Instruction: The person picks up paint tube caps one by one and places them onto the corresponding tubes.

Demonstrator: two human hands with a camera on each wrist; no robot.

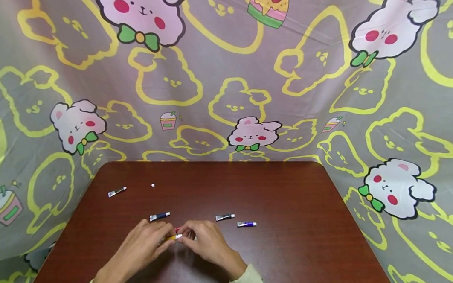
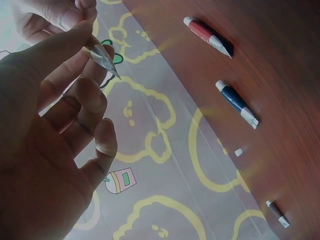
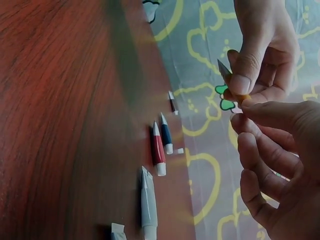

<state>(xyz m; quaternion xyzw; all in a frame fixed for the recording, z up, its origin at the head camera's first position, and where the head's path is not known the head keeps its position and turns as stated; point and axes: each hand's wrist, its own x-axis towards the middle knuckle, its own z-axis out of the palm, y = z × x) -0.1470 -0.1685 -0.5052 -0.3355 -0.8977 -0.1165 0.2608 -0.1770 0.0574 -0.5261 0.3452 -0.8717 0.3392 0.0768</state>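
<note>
Both hands meet low over the near middle of the dark red-brown tabletop [image 1: 285, 196], sharing one small yellow-orange tube [image 1: 172, 237]. The left hand [image 1: 144, 240] pinches the tube's flat crimped tail between thumb and forefinger; the left wrist view shows that silvery tail poking out past the fingertips. The right hand [image 1: 206, 243] pinches the tube's other, white-tipped end with thumb and forefinger, its remaining fingers curled beneath. The tube is lifted just clear of the wood, roughly level, between the two sets of fingertips.

Lying loose on the tabletop are five more small tubes. A red tube [image 2: 206, 36] lies just behind the hands, mostly hidden by them from the head camera. A dark blue tube [image 1: 159, 216] with a white cap lies just beyond the left hand. A black-and-white tube [image 1: 224, 217] and a purple tube [image 1: 247, 224] lie side by side, near but not touching, beyond the right hand. A fifth, silver-grey tube [image 1: 116, 191] lies well apart toward the far left. That makes six tubes in all, one held and five resting.

One tiny white cap [image 1: 153, 185] sits alone farther back, between the silver-grey tube and the dark blue one.

A grey cloth [image 1: 230, 73] printed with yellow outlines and pink-and-white bears hangs behind and around the tabletop
</note>
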